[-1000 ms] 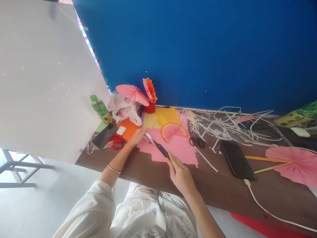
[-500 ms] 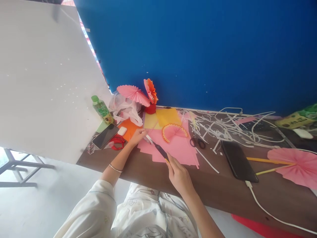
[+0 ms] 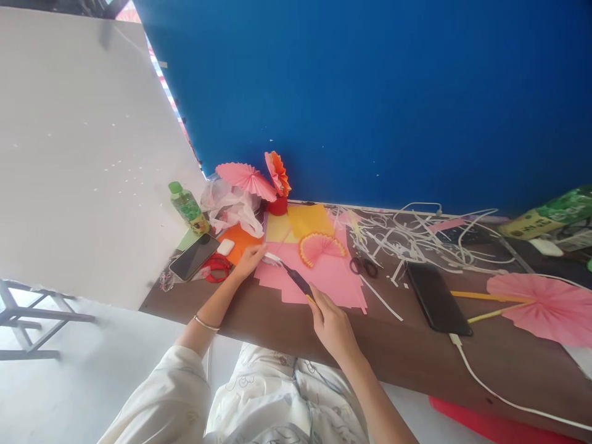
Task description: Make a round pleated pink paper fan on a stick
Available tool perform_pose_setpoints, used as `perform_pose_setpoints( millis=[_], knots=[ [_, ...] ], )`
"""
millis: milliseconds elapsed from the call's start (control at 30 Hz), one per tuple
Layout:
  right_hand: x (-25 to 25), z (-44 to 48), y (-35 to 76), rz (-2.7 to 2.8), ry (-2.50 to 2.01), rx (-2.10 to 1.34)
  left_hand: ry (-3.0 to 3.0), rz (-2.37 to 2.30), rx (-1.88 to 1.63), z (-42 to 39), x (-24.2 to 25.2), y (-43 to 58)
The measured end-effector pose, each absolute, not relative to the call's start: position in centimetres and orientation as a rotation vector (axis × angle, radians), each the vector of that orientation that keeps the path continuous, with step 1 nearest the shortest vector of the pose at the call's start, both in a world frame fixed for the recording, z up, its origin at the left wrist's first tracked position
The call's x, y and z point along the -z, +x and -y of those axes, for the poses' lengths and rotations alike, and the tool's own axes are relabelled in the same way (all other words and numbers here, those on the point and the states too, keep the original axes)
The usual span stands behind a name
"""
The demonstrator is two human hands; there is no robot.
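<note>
My right hand (image 3: pixel 333 324) is closed round a slim black tool with a yellow part, which looks like a utility knife (image 3: pixel 297 279). Its far end points up and left, over the stacked pink paper (image 3: pixel 319 283). Across from it, my left hand (image 3: pixel 250 260) is pinched at one end of a small whitish piece (image 3: pixel 272 259). This piece meets the tool's tip, and I cannot make out what it is. Just beyond lies a pleated pink paper fan (image 3: pixel 321 248) with a yellow-orange edge. Black-handled scissors (image 3: pixel 363 267) rest to the right of the pink paper.
A green-capped bottle (image 3: pixel 189 209), a phone (image 3: pixel 194 256), a red tape roll (image 3: pixel 217 269) and a white case (image 3: pixel 226 247) stand at left. Paper flowers (image 3: pixel 247 180) rise behind. White paper strips (image 3: pixel 393 234), a second phone (image 3: pixel 437 299) and a pink paper fan (image 3: pixel 546 308) lie right.
The whole view has shifted slightly, so the table's things sit a little further left. My left hand has drawn slightly left and down; the right hand keeps its hold on the knife.
</note>
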State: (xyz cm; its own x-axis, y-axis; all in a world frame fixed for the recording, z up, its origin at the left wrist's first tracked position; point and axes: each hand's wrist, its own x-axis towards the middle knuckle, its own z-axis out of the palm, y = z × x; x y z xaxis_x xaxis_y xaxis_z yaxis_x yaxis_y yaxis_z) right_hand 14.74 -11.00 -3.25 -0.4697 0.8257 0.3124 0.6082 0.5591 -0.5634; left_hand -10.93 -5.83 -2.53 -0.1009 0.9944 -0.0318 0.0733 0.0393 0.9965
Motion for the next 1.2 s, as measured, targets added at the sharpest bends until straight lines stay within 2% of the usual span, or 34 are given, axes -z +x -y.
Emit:
perform_pose_setpoints(
  millis=[200, 333, 967, 1200],
  knots=[
    [2.9, 10.4, 15.0, 2.044, -1.12, -0.902, 1.569, -1.39, -0.931, 8.8, 3.0, -11.6],
    [2.8, 10.7, 14.7, 1.892, -1.155, -1.045, 1.688, -1.456, -0.902, 9.4, 3.4, -11.0],
    [3.4, 10.6, 14.5, 1.94, -1.125, -0.953, 1.721, -1.442, -0.919, 9.3, 3.4, -11.0],
    [2.2, 10.4, 15.2, 2.154, -1.098, -0.816, 1.654, -1.492, -0.967, 9.1, 3.5, -11.3]
  ],
)
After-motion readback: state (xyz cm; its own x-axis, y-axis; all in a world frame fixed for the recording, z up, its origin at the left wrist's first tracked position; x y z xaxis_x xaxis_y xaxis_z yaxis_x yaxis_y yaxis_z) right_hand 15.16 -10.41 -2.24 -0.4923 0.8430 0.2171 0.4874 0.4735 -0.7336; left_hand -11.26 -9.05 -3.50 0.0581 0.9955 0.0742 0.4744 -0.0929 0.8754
